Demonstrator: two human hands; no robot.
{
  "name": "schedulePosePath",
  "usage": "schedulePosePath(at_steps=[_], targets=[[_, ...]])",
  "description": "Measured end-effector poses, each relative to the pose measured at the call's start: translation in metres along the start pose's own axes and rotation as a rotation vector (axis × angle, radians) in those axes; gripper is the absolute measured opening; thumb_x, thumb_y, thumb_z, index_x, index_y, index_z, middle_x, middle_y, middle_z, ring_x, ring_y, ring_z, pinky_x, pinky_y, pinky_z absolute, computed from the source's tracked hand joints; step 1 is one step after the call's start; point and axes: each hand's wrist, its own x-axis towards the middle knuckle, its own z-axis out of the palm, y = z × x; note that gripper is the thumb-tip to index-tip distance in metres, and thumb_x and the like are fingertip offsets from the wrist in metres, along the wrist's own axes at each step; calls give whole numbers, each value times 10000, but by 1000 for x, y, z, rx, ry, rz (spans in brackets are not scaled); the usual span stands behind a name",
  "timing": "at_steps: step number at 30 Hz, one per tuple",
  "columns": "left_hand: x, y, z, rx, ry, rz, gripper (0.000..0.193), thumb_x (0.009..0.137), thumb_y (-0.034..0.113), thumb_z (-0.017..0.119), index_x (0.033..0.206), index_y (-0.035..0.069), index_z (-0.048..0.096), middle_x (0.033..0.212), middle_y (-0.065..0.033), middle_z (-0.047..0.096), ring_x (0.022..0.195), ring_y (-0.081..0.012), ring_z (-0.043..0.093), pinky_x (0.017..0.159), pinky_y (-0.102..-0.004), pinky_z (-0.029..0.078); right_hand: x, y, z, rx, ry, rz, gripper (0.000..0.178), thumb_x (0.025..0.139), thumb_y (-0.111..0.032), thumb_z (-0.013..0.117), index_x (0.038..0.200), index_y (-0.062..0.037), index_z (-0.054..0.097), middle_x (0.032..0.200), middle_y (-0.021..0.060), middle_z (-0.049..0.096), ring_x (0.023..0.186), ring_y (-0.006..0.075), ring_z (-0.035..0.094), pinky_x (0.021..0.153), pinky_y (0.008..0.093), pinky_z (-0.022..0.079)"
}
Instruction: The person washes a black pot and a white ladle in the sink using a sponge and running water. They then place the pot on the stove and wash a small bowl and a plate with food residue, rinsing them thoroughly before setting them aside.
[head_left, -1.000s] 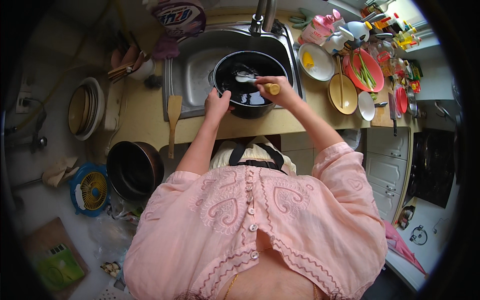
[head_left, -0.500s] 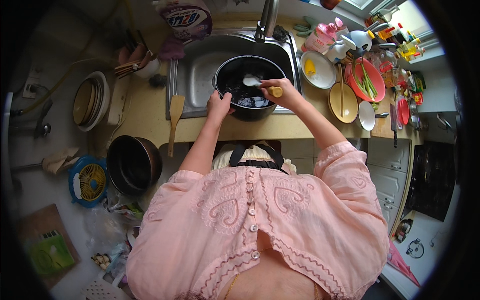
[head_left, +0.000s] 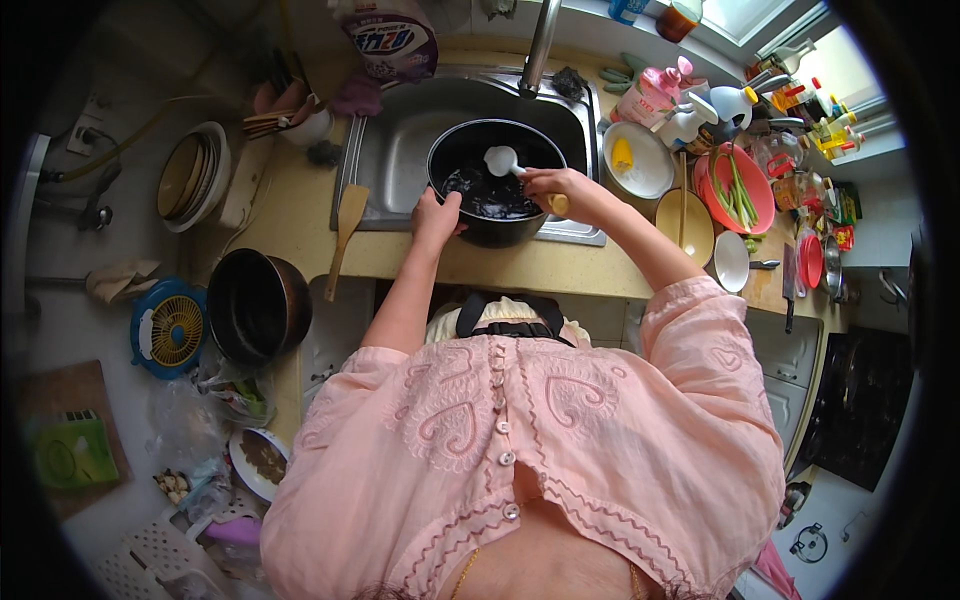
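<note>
A black pot [head_left: 500, 238] sits at the sink's front edge, dark wet-looking glints inside it. My left hand [head_left: 437, 214] is closed on the pot's near left rim, thumb on top and fingers along the outer wall. Over the right side of the pot, my right hand [head_left: 565, 192] is wrapped round the handle of a utensil with a rounded white head [head_left: 501, 160]. Its tan handle end sticks out below my fist. The head is inside the pot's opening; whether it is a brush or a scoop I cannot tell.
Around the pot lies the steel sink [head_left: 395, 130], with a faucet [head_left: 536, 60] behind. A wooden spatula [head_left: 349, 215] rests across its left edge. At right are a white plate [head_left: 650, 172], a red basin [head_left: 760, 205] with green stalks and a knife [head_left: 789, 285]. Another pot [head_left: 262, 305] stands at left.
The white head has shifted slightly and now shows its broad face, while my right hand has turned and moved a little toward me. My left hand keeps its hold on the rim. The view has tilted.
</note>
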Motion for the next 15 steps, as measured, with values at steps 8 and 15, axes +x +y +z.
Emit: schedulePosePath(at_steps=[8,15], targets=[[2,-3,2,26,38,-10,335,753,222,536,992,-11,563,771,-147,644,522,-222,636,465,-311,532,10,-30,-17,-137,22,-146,215,783,-60,569,993,-64,611,1297,72,490,1261,248,390,894,357,463],[4,2,5,-11,43,-34,340,760,229,527,1003,-6,566,782,-143,646,523,-216,637,474,-302,538,-39,-32,-51,-286,-59,61,318,675,-29,610,991,-70,612,1279,105,500,1208,283,443,936,372,434]])
